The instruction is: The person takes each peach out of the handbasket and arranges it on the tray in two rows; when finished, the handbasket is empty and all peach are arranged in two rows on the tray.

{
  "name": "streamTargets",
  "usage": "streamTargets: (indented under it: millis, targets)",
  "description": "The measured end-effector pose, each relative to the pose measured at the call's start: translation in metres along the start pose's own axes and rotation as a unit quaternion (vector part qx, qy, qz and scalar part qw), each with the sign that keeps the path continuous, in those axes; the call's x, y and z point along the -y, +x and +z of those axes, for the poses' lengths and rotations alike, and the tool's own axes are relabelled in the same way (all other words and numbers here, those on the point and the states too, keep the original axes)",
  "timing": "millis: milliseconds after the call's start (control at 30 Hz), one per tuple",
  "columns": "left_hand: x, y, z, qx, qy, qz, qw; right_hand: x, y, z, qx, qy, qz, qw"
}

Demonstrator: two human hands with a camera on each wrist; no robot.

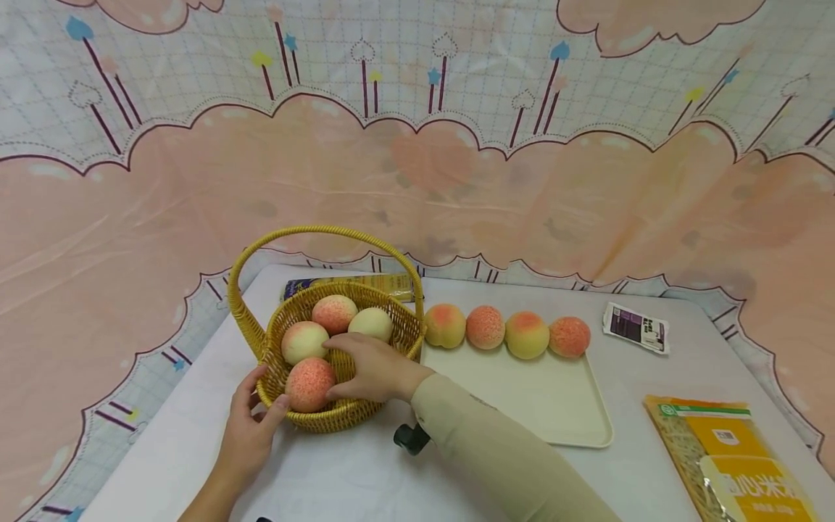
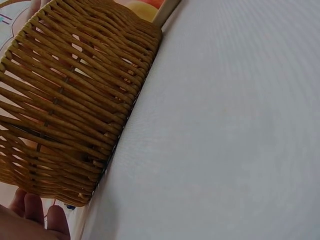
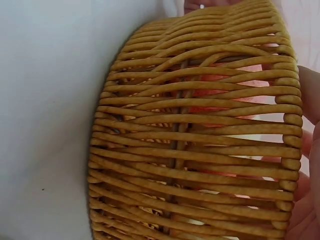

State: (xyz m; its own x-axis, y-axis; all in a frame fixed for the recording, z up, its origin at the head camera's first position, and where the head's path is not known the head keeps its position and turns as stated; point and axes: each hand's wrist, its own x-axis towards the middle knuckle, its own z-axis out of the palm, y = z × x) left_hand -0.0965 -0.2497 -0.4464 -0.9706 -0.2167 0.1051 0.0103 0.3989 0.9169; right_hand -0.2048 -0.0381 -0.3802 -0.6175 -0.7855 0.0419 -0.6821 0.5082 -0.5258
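Note:
A yellow wicker basket (image 1: 339, 417) with a tall arched handle (image 1: 326, 230) stands on the table. Inside lie a red-speckled peach (image 1: 309, 386), a pale peach (image 1: 304, 343), another reddish peach (image 1: 335, 314) and a pale greenish fruit (image 1: 370, 325). My left hand (image 1: 251, 428) holds the basket's near left rim, its thumb by the speckled peach and its fingers (image 2: 34, 206) along the outer wall. Reaching into the basket, my right hand (image 1: 375, 368) has thumb and forefinger spread beside the speckled and pale peaches. Its other fingers are hidden from above.
Several peaches (image 1: 485, 328) line the far edge of a cream tray (image 1: 541, 428) right of the basket. A yellow package (image 1: 391, 284) lies behind the basket. At the right are a small white-and-purple packet (image 1: 636, 328) and a large yellow noodle bag (image 1: 730, 457).

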Motion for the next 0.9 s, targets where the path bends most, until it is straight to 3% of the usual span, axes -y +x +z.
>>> streamTargets:
  millis: [400, 667, 900]
  targets:
    - [0.003, 0.0, -0.001, -0.003, 0.0, 0.005, 1.0, 0.005, 0.013, 0.005, 0.034, 0.012, 0.009, 0.9993]
    - [0.002, -0.001, -0.001, 0.0, -0.001, -0.007, 1.0, 0.006, 0.021, 0.01, 0.047, 0.011, 0.017, 0.9987]
    - [0.002, -0.001, 0.0, -0.003, -0.011, 0.023, 0.9997, 0.006, 0.023, 0.012, 0.043, 0.005, 0.023, 0.9988]
